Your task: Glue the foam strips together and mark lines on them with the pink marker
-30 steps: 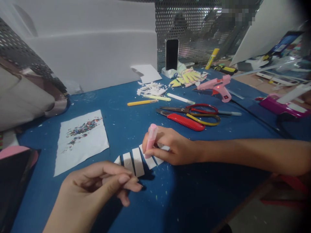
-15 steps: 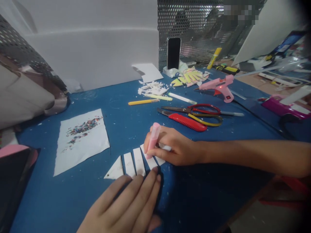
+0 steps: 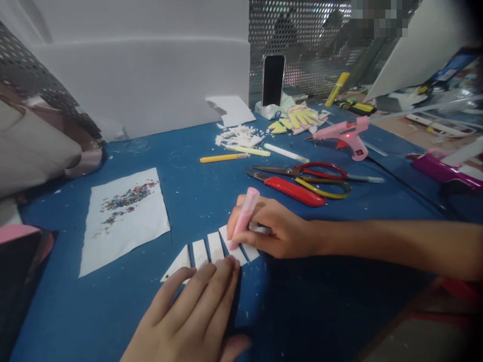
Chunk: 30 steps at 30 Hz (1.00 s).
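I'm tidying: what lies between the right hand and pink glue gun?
In the head view, the red cutter and the scissors lie between the right hand and glue gun.

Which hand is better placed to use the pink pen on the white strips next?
The right hand, I'd judge: it holds the pink pen over the white strips, while the left hand lies at their near ends.

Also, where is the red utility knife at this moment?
In the head view, the red utility knife lies on the blue table, right of centre, beside the scissors and just beyond the right hand.
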Available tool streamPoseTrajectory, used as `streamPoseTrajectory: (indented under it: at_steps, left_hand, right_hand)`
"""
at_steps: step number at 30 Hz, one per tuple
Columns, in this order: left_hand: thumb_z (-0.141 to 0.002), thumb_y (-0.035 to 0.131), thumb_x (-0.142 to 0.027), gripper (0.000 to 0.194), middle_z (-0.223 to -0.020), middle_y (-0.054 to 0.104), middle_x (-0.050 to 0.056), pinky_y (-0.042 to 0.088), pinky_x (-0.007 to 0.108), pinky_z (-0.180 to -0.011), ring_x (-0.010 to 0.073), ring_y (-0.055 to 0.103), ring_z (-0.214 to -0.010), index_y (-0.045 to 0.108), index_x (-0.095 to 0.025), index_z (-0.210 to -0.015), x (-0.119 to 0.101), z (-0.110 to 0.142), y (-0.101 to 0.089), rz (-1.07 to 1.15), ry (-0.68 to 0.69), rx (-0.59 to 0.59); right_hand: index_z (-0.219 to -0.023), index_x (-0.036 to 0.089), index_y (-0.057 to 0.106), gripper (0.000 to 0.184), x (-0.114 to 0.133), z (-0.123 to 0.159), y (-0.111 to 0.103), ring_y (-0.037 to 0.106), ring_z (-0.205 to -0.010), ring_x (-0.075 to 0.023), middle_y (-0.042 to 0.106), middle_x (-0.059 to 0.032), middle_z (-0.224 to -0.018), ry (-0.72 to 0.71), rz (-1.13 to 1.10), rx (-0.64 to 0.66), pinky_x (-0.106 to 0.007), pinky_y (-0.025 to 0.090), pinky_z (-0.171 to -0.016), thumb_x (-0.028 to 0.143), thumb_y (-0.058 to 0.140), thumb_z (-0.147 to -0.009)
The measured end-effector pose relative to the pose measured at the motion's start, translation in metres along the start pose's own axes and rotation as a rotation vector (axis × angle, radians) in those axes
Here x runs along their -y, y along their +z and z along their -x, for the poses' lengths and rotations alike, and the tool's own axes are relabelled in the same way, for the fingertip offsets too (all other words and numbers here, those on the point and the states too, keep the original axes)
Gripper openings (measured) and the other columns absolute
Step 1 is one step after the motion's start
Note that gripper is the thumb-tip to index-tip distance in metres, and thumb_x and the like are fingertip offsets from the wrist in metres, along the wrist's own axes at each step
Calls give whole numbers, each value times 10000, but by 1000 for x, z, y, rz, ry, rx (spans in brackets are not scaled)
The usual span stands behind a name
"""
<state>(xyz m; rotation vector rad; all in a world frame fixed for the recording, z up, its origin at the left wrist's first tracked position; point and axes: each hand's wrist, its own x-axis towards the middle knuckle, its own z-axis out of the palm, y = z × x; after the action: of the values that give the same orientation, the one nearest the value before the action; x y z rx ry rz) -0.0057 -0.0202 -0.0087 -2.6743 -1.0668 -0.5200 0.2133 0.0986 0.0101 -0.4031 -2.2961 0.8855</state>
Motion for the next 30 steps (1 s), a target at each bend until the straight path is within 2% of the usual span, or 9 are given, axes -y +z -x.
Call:
streamPoseTrajectory:
  at_steps: [9,15,20,26,28,30]
  left_hand:
    - [-985,455,-523,499,-1350,633,13,124,316,-1208,167,545,-1180,575,-174,-1320,1,0,1,37,-18,8]
    - [-990,445,-516,492,-1338,642,16,126,328,-1206,179,557,-1153,582,-171,-1313,1,1,2,22,-19,-2]
    - [-996,430,-510,487,-1342,639,17,141,331,-1200,184,558,-1149,591,-166,-1301,1,0,2,18,-6,-1]
    - [-992,459,-494,482,-1335,643,23,235,349,-1132,195,562,-1139,580,-156,-1314,5,-4,-2,-15,35,16]
    - [-980,483,-501,488,-1332,646,24,288,353,-1073,199,572,-1128,585,-158,-1312,7,-5,-5,-38,70,30]
    - [-977,492,-501,485,-1332,645,23,324,360,-1020,202,583,-1123,588,-165,-1313,9,-6,-6,-55,85,37]
  right_hand:
    - [-732,149,616,227,6,-1,-4,581,-777,-132,695,-46,-836,-18,-41,-46,-291,445,-784,176,555,-948]
    - [-757,148,613,243,6,0,-5,567,-753,-120,673,-38,-821,-21,-65,-97,-288,449,-763,172,507,-975]
    - [-752,154,578,219,4,0,-3,566,-782,-138,690,-59,-854,-50,-6,-71,-309,429,-783,168,516,-961]
    - [-882,171,594,178,-2,2,3,526,-742,-158,689,-42,-807,-67,168,9,-337,400,-764,273,495,-990]
    - [-855,165,598,192,-2,2,3,542,-749,-153,690,-43,-815,-79,145,2,-337,410,-773,262,500,-989]
    - [-810,151,612,227,0,2,0,581,-790,-146,689,-56,-852,-85,55,-63,-334,435,-803,225,494,-990]
